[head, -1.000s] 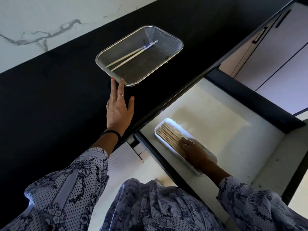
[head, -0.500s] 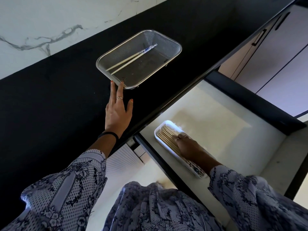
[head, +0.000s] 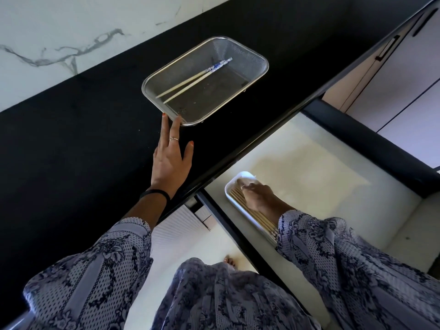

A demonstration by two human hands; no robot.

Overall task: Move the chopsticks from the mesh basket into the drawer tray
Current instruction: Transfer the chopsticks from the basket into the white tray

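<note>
Two pale blue-handled chopsticks [head: 194,79] lie diagonally in the steel mesh basket [head: 258,58], handles toward the counter's front edge; the flat, empty left hand [head: 172,160] touches the basket's corner, and the right hand [head: 258,195] rests loosely on wooden chopsticks in the white drawer tray [head: 245,175].

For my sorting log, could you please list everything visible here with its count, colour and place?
Mesh basket: one, silver metal, on the counter.
Loose chopsticks: two, pale with blue patterned ends, lying inside the mesh basket.
Counter: one, black, along the wall.
Wall: white marble with grey veins, behind the counter.
Drawer: one, cream inside with dark sides, pulled open below the counter.
Drawer tray: one, white, in the drawer.
Stored chopsticks: a bundle, count unclear, pale wood, in the drawer tray.
Cabinet doors: pale, dark handles, far right.
Left hand: fingertips at the basket's near rim, empty.
Right hand: resting on the stored chopsticks.
Sleeves: two, blue-grey floral.
</note>
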